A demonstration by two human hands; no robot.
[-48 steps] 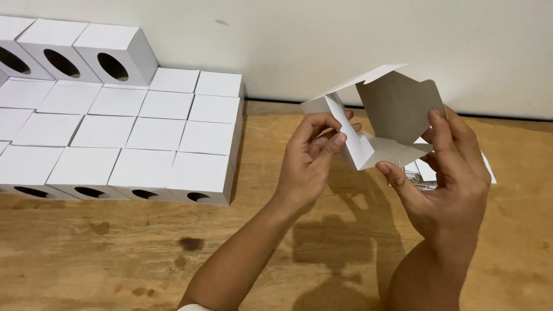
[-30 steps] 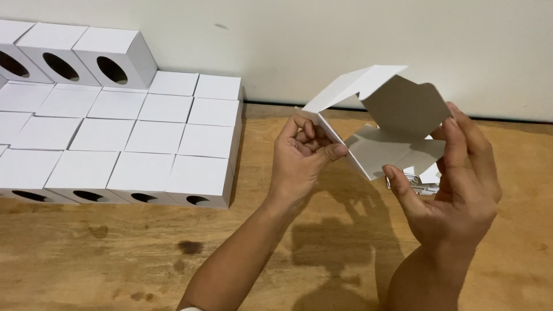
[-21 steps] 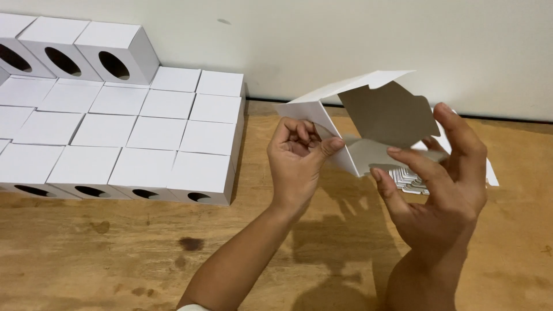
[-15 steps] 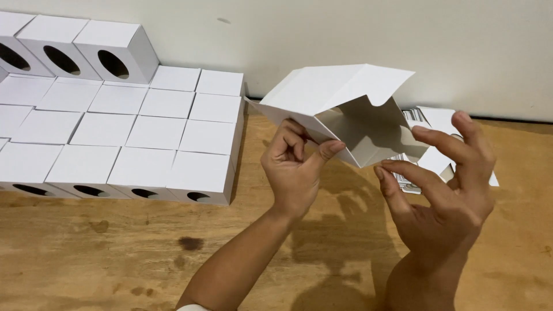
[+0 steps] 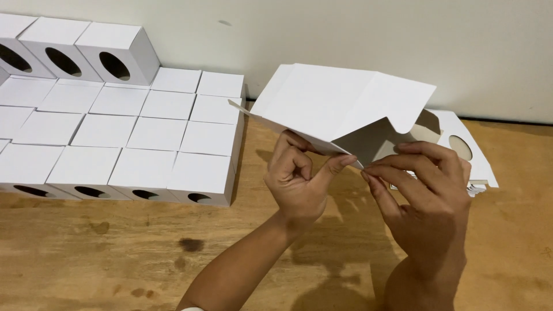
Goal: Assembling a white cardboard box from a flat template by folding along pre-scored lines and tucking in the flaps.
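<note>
Beside folded box (image 5: 340, 106), finished boxes (image 5: 124, 135), flat blanks (image 5: 466, 152).

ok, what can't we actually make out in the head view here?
- Inside of the half-folded white carton: hidden by its own top panel.
- Stack of flat carton blanks: mostly behind the carton and the right hand; count unreadable.
- Assembled white boxes: rows cut off by the left edge.
- Left hand fingers: curled under, fingertips hidden.

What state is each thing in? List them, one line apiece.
Half-folded white box: partly formed, flaps open, held above the table.
Left hand: pinching the box's lower edge.
Right hand: fingertips at the box's flap.
Finished boxes: closed, packed in rows.
Flat blanks: unfolded, stacked.
</note>
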